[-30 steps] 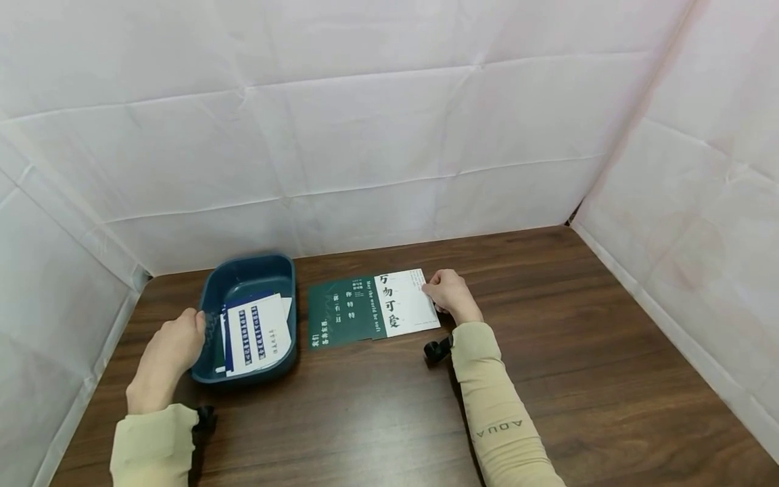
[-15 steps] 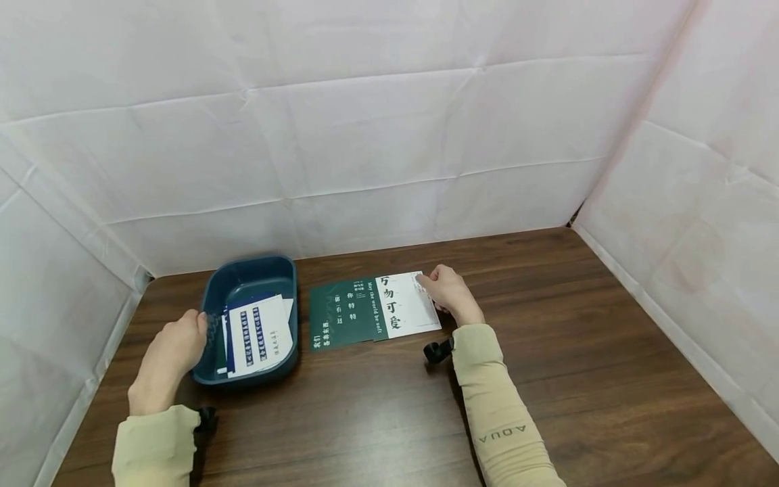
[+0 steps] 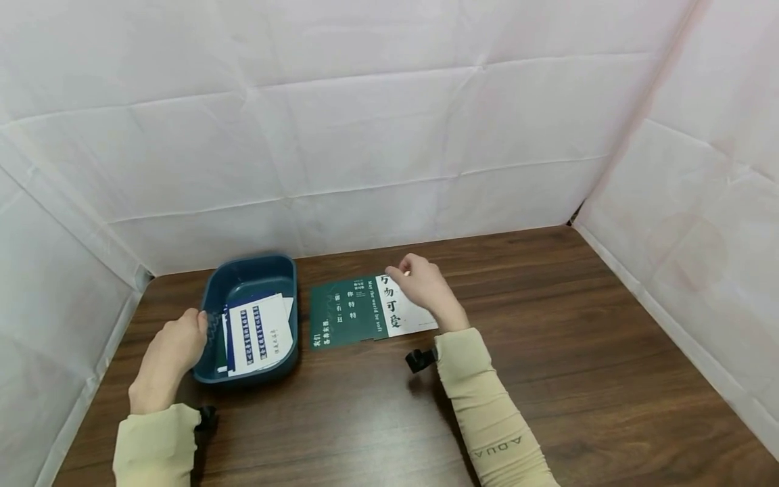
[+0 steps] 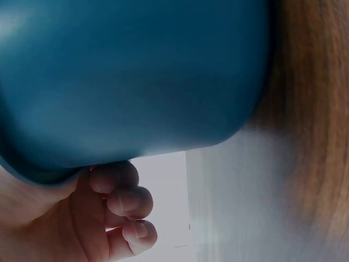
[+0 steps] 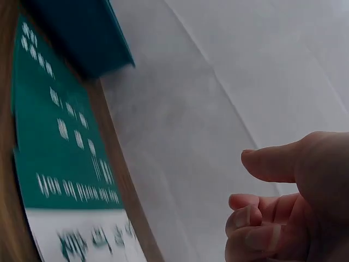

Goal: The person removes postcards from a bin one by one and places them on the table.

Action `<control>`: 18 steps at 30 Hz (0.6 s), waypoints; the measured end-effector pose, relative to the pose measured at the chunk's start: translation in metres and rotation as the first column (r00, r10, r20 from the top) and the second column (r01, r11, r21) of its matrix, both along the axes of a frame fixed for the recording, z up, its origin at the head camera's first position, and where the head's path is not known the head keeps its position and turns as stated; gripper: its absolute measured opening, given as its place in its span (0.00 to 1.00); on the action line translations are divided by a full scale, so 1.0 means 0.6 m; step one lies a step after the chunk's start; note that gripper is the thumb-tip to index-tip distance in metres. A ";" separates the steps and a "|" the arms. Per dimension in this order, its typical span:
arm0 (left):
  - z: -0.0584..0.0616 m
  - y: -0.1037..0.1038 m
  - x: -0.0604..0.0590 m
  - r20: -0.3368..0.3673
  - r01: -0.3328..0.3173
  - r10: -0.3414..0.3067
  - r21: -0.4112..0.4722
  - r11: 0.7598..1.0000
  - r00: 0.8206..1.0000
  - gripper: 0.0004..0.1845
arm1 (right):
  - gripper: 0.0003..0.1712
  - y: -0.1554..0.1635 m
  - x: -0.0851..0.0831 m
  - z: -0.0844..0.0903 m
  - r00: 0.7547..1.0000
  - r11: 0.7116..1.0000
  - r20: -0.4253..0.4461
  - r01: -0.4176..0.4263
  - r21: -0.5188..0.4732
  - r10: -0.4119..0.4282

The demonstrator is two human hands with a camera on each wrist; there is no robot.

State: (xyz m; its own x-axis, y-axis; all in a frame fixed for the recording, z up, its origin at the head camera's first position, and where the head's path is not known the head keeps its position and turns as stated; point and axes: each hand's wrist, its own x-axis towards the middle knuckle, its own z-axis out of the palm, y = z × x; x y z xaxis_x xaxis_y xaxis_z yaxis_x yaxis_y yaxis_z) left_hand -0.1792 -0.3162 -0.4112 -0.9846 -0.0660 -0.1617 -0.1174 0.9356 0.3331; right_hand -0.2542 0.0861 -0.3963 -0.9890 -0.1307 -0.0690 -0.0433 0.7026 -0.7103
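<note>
My left hand (image 3: pixel 170 348) grips the left rim of a dark blue plastic basin (image 3: pixel 246 270). The left wrist view shows its fingers (image 4: pixel 130 203) curled below the rim against the outer wall (image 4: pixel 142 103). Inside the basin lies a pile of cards (image 3: pixel 265 341), a white one with blue lettering on top. To the basin's right, a green card (image 3: pixel 328 318) with white characters lies flat beside a green-and-white card (image 3: pixel 408 316). Over the latter is my right hand (image 3: pixel 426 284), holding nothing, thumb (image 5: pixel 272 162) apart from loosely bent fingers.
A dark wood table (image 3: pixel 353 412) carries everything. White sheeting (image 3: pixel 365 135) rises behind it and continues along the left and right sides. Black wrist cameras (image 3: pixel 420 360) stick out from both sleeves.
My right hand has come off the right edge of the green-and-white card and moved left over it. The left hand has stayed on the basin's rim.
</note>
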 end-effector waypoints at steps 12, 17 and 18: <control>-0.001 -0.001 -0.002 -0.013 0.014 -0.014 -0.001 1.000 1.000 0.26 | 0.13 -0.172 0.074 0.028 0.940 0.941 -0.051 -0.334 0.050 0.337; -0.001 -0.006 0.001 -0.016 0.009 -0.009 -0.005 1.000 1.000 0.25 | 0.10 -0.245 0.083 0.041 0.906 0.908 -0.108 -0.393 0.146 0.410; -0.001 -0.008 0.002 -0.016 0.004 -0.004 -0.006 1.000 1.000 0.25 | 0.10 -0.260 0.083 0.044 0.896 0.896 -0.116 -0.406 0.180 0.429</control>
